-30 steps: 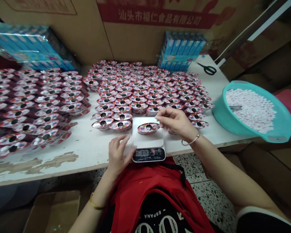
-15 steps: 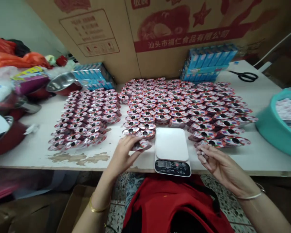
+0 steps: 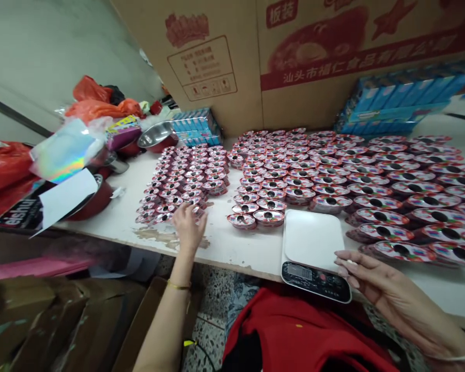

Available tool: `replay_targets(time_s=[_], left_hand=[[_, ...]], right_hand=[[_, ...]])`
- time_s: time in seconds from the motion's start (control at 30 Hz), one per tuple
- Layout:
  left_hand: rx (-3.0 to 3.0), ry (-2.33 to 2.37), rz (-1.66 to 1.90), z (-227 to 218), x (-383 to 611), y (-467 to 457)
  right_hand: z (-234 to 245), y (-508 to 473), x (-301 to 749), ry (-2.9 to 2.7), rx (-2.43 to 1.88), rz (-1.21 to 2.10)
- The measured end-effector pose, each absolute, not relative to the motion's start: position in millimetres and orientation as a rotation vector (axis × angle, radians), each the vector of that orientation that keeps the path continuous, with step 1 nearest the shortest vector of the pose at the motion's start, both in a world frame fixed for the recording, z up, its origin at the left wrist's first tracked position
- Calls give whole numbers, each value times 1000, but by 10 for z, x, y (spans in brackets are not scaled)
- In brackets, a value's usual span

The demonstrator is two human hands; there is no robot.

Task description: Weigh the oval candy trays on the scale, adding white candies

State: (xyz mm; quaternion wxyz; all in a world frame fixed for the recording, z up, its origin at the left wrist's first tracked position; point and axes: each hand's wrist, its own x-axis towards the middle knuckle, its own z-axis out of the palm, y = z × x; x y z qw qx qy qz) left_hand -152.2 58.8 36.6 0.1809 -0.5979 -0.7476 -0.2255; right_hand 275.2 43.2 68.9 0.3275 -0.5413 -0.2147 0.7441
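White table [image 3: 236,252], worn to brown patches near its front edge. Spread over it in two groups, smaller at left and larger at right, upright red-and-white packs [image 3: 396,219] with dark round openings on top. In a gap at the front of the larger group, a white scale [image 3: 313,235]. Left hand [image 3: 188,227] at the smaller group's near rows, thumb and fingers parted; impossible to tell whether gripping a pack. Right hand [image 3: 395,289] at the scale's right side, fingertips pinched on a small white piece [image 3: 351,262]. Behind, tall printed cardboard [image 3: 236,41] with blue packages [image 3: 391,101] at its foot. Farther left, a metal bowl [image 3: 155,135] and red bags [image 3: 91,90] by a pale wall [image 3: 101,31]. Below, speckled floor [image 3: 213,297] and brown boxes [image 3: 19,312].
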Motion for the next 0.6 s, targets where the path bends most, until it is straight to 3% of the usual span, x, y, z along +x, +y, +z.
replay_targets(time_s=[0.2, 0.3, 0.47, 0.6], left_hand=[[-1732, -2134, -323, 383, -1894, 413], [-1851, -2033, -500, 575, -1612, 419], [-2220, -1825, -1088, 979, -596, 605], [-2669, -1643, -1038, 912, 317, 884]], right_hand=[[669, 384, 2662, -711, -1307, 1974], [688, 375, 2588, -817, -1233, 2016], [682, 368, 2608, -967, -1249, 1992], [659, 333, 2735, -1068, -1279, 1870]])
